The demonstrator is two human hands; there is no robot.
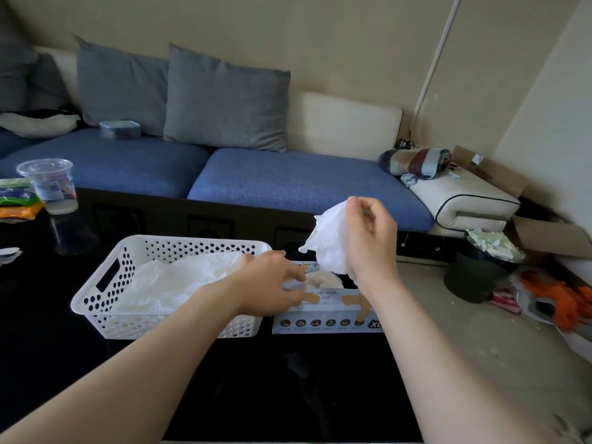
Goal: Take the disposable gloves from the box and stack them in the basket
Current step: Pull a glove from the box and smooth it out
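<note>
A white perforated basket (96, 296) stands on the black table with a pile of clear disposable gloves (173, 280) inside. To its right lies the light blue glove box (330, 322), opening upward. My right hand (368, 232) is raised above the box and pinches a crumpled white glove (330, 241) that hangs down toward the opening. My left hand (272, 283) rests on the box top at its left end, fingers lying fairly flat beside the opening.
A clear plastic cup (51, 187) and coloured packets (16, 197) stand at the table's far left. A blue sofa (288, 181) with grey cushions runs behind. A dark bin (477, 270), cardboard and an orange item lie on the floor to the right.
</note>
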